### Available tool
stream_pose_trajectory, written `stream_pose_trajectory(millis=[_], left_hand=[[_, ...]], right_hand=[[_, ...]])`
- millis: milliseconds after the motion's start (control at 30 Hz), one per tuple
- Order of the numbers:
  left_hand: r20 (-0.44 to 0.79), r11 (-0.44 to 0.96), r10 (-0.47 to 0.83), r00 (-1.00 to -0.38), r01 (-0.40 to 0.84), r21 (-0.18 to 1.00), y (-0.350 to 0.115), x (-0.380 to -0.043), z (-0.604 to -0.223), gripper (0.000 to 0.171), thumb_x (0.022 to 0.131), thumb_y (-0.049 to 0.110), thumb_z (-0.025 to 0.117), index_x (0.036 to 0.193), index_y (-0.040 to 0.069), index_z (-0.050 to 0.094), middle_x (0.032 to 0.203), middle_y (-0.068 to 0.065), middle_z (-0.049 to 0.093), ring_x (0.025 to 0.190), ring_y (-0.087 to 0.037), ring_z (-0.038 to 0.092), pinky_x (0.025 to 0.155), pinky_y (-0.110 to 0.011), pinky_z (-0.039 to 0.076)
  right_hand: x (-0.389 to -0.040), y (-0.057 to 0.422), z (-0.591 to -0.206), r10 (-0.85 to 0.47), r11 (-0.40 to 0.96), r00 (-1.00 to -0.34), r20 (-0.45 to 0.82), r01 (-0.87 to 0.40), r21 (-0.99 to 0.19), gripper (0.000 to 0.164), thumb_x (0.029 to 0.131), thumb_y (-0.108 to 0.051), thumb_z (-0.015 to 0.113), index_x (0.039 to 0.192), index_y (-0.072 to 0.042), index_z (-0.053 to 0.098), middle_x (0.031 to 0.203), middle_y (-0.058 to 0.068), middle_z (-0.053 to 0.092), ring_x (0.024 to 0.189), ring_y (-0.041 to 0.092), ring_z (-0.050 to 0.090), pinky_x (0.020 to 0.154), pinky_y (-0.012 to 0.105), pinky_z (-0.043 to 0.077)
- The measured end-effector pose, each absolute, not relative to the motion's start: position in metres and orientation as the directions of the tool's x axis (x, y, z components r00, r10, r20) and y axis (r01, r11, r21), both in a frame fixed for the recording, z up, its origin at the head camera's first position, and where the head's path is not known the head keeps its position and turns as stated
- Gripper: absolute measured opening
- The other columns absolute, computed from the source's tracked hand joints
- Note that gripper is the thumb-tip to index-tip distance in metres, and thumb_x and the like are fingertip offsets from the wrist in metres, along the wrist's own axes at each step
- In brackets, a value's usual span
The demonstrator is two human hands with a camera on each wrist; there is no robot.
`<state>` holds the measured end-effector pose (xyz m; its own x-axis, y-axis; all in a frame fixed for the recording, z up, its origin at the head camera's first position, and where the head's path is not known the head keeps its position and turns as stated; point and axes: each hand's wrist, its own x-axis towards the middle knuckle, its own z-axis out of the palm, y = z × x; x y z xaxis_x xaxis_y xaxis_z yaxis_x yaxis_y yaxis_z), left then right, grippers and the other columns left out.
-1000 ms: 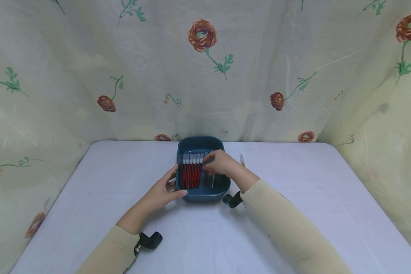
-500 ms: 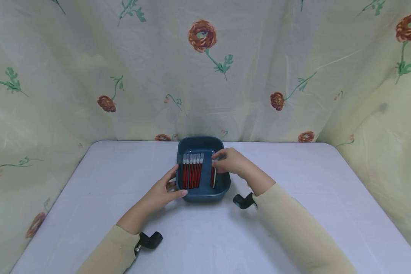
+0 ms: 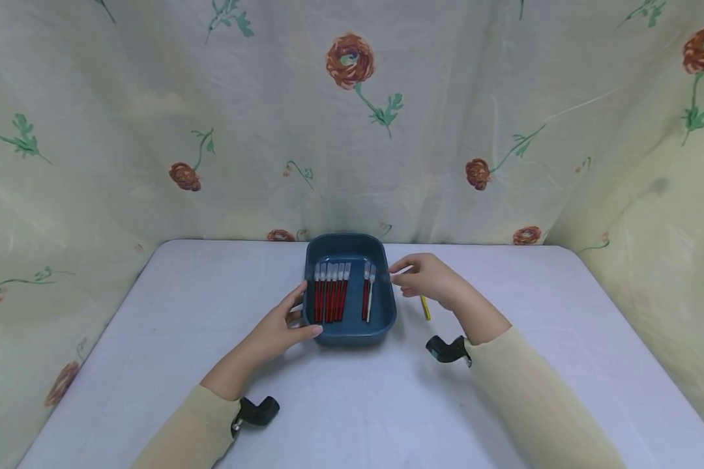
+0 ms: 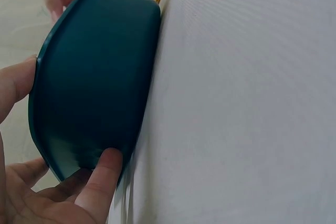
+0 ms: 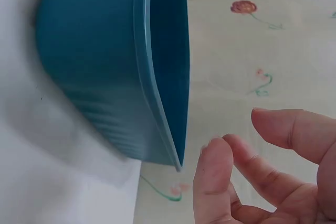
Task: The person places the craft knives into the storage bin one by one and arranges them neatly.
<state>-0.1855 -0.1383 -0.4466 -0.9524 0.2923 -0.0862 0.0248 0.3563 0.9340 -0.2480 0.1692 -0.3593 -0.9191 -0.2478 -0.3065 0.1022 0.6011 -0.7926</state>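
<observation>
A dark blue plastic box (image 3: pixel 354 337) stands on the table. In it several slim red pen-like sticks (image 3: pixel 330 301) with clear caps lie side by side on the left. To their right lie one red stick (image 3: pixel 365 298) and one with a white shaft (image 3: pixel 370 299). My left hand (image 3: pixel 281 332) holds the box's front left corner, thumb at the front rim and fingers along the left wall, also seen in the left wrist view. My right hand (image 3: pixel 425 279) hovers just off the box's right rim, fingers loosely bent and nothing between them.
A yellow stick (image 3: pixel 425 308) lies on the table right of the box, partly hidden by my right hand. The table has a white cover (image 3: pixel 352 410). A flowered curtain (image 3: pixel 258 130) hangs behind and at both sides.
My right hand has set a red stick down beside the white-shafted one, let go, and moved right, out of the box. The yellow stick shows more now. My left hand stays put.
</observation>
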Motion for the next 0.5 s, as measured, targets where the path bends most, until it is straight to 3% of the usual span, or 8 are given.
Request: stream_pose_trajectory(millis=[267,500], left_hand=[[-0.096,0.376,0.277,-0.956,0.016,0.926,-0.137,-0.185,-0.447,0.095,0.089,0.025,0.079,0.162,0.022,0.019,0.161,-0.020,0.028,0.142,-0.042,0.037,0.105,-0.053,0.044],[-0.099,0.380,0.273,-0.957,0.013,0.925,-0.137,-0.185,-0.445,0.095,0.088,0.026,0.079,0.162,0.022,0.019,0.160,-0.020,0.029,0.142,-0.042,0.037,0.105,-0.053,0.044]], right_hand=[[-0.242,0.185,-0.362,-0.235,0.597,-0.917,-0.321,0.125,-0.793,0.038,0.099,-0.017,0.064,0.132,0.001,0.059,0.124,0.025,0.062,0.094,0.027,0.064,0.087,0.034,0.057],[-0.240,0.198,-0.372,-0.237,0.587,-0.909,-0.343,0.147,-0.796,0.038,0.100,-0.018,0.064,0.132,0.001,0.058,0.123,0.025,0.060,0.104,0.035,0.059,0.090,0.037,0.056]])
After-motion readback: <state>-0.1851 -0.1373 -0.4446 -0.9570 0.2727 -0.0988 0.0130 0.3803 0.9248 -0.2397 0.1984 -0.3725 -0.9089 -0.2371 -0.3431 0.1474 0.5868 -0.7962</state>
